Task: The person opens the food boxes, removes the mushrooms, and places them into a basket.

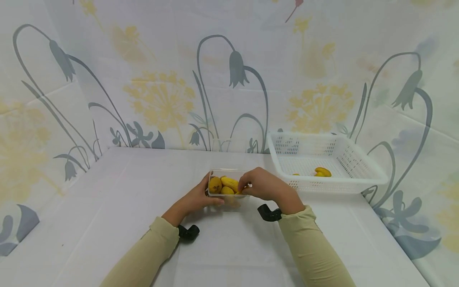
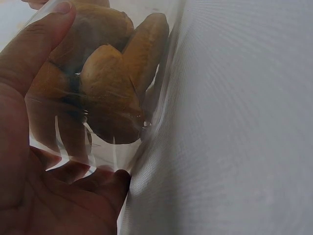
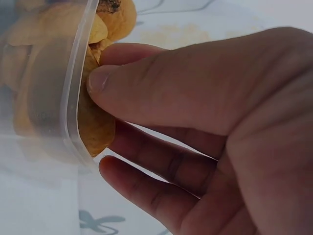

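A clear plastic container (image 1: 227, 170) stands on the table with several yellow-orange oblong fruits (image 1: 215, 185) in it; one has dark marks. My left hand (image 1: 196, 197) holds its left side, thumb across the near face and fingers spread behind, as the left wrist view shows through the clear wall. At the container's right end, my right hand (image 1: 263, 184) pinches a yellow fruit (image 3: 100, 129) between thumb and fingers, right at the rim. Part of that fruit is hidden behind the container wall and my thumb.
A white perforated plastic basket (image 1: 330, 184) stands at the back right, with a few yellow fruits (image 1: 323, 172) inside. A flower-printed cloth (image 1: 165, 99) hangs behind the white-covered table (image 1: 118, 191). Black curved pieces (image 1: 269, 213) sit at both wrists.
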`<action>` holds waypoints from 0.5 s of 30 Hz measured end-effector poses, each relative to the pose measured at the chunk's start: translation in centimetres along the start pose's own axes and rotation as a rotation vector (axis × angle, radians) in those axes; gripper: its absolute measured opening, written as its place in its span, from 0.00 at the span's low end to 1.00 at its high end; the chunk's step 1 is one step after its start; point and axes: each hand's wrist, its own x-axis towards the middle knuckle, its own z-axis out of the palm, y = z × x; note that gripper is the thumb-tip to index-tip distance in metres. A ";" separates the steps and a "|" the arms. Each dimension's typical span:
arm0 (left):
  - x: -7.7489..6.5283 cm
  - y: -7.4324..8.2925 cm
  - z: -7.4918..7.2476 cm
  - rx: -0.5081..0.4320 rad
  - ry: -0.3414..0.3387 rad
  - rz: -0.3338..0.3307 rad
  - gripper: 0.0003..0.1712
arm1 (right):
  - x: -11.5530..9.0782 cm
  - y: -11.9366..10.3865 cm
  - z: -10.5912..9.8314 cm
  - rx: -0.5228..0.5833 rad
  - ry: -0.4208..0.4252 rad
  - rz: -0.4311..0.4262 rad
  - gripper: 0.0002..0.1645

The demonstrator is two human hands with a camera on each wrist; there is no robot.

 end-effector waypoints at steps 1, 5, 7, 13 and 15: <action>0.0 0.0 0.0 0.000 0.000 -0.001 0.70 | 0.0 0.0 0.0 -0.002 0.001 -0.001 0.06; 0.0 0.0 0.0 -0.003 -0.001 -0.002 0.70 | 0.0 -0.1 0.1 -0.005 0.004 -0.012 0.07; 0.0 0.0 0.0 -0.008 -0.003 -0.001 0.70 | 0.1 -0.1 0.1 -0.002 0.007 -0.019 0.07; 0.0 0.0 0.0 0.000 -0.002 0.000 0.70 | 0.1 0.0 0.2 -0.011 0.017 -0.035 0.07; 0.0 0.0 0.0 0.004 0.000 0.001 0.70 | 0.1 0.0 0.2 -0.012 0.019 -0.038 0.07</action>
